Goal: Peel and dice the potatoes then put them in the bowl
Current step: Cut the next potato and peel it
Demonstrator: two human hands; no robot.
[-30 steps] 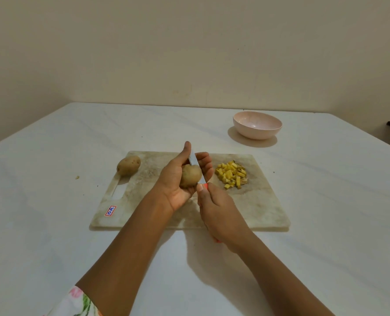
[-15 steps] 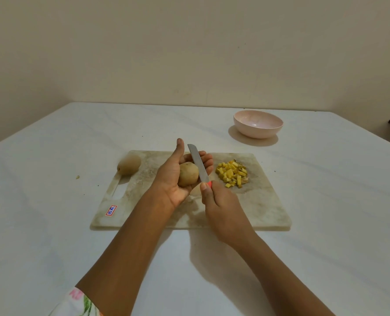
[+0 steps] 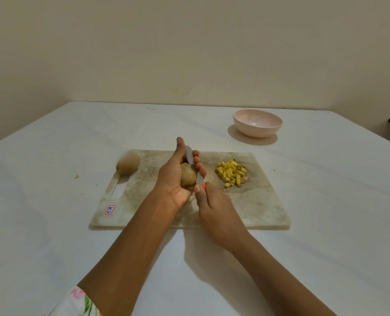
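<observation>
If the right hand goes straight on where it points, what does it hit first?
Probably the potato held in the left hand; the knife blade lies against it. Depth is unclear.

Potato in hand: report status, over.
Left hand holds potato, skin on. Right hand grips knife, blade against it. Second potato and diced pile on board; bowl empty. Nothing blocking.
</observation>
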